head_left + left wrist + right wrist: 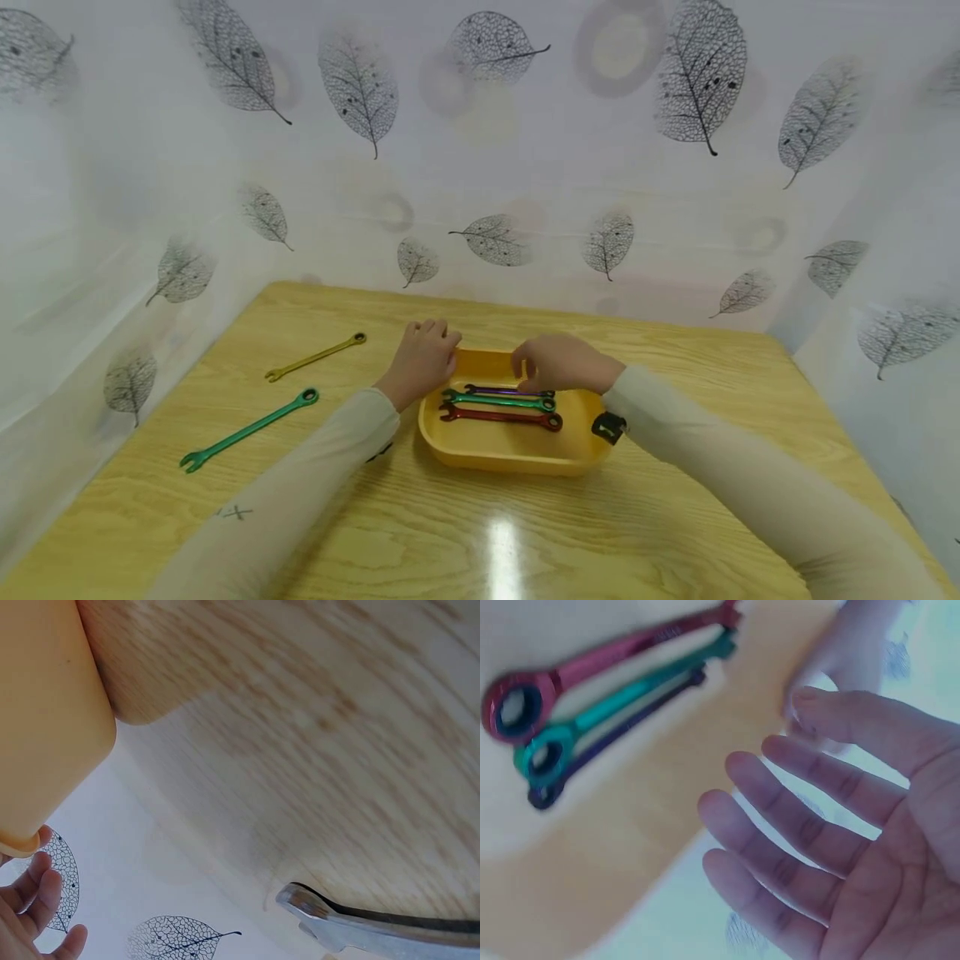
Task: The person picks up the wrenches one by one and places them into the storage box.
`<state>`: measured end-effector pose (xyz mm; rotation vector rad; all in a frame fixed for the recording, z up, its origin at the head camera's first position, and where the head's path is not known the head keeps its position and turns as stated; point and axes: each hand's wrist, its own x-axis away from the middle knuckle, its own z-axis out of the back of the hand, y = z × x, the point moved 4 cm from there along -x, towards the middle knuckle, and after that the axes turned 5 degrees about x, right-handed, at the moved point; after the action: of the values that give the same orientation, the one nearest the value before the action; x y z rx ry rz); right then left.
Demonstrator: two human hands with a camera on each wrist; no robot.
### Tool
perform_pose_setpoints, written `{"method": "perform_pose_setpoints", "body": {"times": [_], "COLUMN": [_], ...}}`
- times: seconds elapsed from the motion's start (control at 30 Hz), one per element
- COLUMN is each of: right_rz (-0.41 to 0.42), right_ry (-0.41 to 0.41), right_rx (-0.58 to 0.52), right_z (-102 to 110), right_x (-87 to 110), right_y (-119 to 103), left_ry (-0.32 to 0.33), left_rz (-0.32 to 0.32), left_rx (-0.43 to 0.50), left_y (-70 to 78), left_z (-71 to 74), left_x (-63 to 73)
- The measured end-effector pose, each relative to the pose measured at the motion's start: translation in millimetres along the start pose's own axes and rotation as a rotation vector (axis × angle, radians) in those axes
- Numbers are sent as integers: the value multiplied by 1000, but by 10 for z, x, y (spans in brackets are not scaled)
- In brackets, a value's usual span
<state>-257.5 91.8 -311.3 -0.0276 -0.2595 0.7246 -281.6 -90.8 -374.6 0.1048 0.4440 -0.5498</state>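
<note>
Inside the yellow tray lie a red ratcheting wrench, a green one and a purple one, side by side. My left hand grips the tray's rim at the far left corner. In the left wrist view, that hand's fingers curl by the rim, outside the tray wall. Over the tray's far right part is my right hand, holding nothing. The right wrist view shows its fingers spread and slightly bent, apart from the red wrench.
Left of the tray, a yellow wrench and a larger green wrench lie on the wooden table. Leaf-printed white sheeting rises behind the table and along its sides.
</note>
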Motion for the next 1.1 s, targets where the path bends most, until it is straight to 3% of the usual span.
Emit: {"method": "perform_pose_setpoints", "body": {"times": [0.3,0.53,0.77,0.9,1.1], "right_rz": [-95,-201,-182,-170,-153], "right_ry": [199,366,581,616,642], "right_rx": [44,141,379,511,571], "right_z": [178,47,-175,-312,-408], "right_x": [257,338,361,341,334], "right_y": [321,619,778,836,871], "left_ry": [7,2,4,11,18], "left_rz": [4,5,8,-3,-13], "left_rx": [15,27,32,30,16], "left_y": [-13,-5,-17,-13,-2], "left_z": [-6,1,-13,-21,-23], "left_x": [4,14,16,13,4]}}
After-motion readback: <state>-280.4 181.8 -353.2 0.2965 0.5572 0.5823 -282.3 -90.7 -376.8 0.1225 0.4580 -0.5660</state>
